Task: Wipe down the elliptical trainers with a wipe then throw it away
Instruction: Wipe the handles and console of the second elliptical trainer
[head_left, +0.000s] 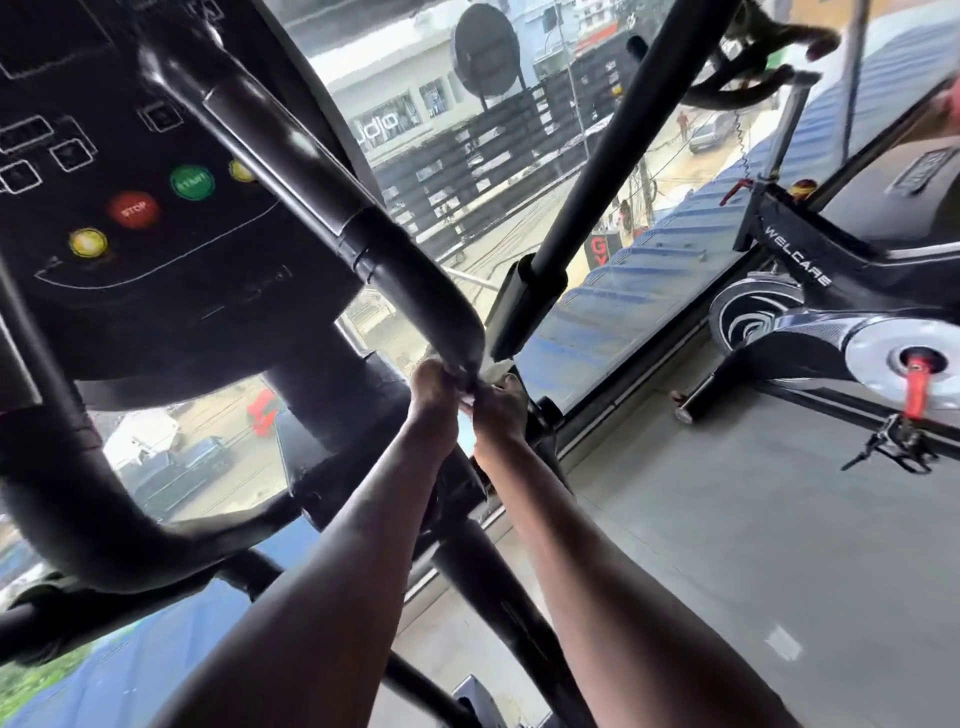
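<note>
Left hand: my left hand (434, 387) is up at the lower end of the handlebar (332, 208), fingers curled in on the wipe (491, 370) where the bar narrows.
Right hand: my right hand (501, 408) is pressed right against the left one, fingers also closed on the wipe, knuckles toward me.
Wipe: white, mostly buried between both hands, one small corner sticking out just under the tip of the bar.
Elliptical: its console (130, 208) sits upper left, with a red STOP button (132, 209), a green START button (192, 182) and a yellow button (88, 242).
Arms: both forearms reach up from the bottom of the view, close together.
Beside me: a spin bike (831, 322) marked WELCARE stands on the grey floor (753, 545) to the right, by the window (467, 171).
</note>
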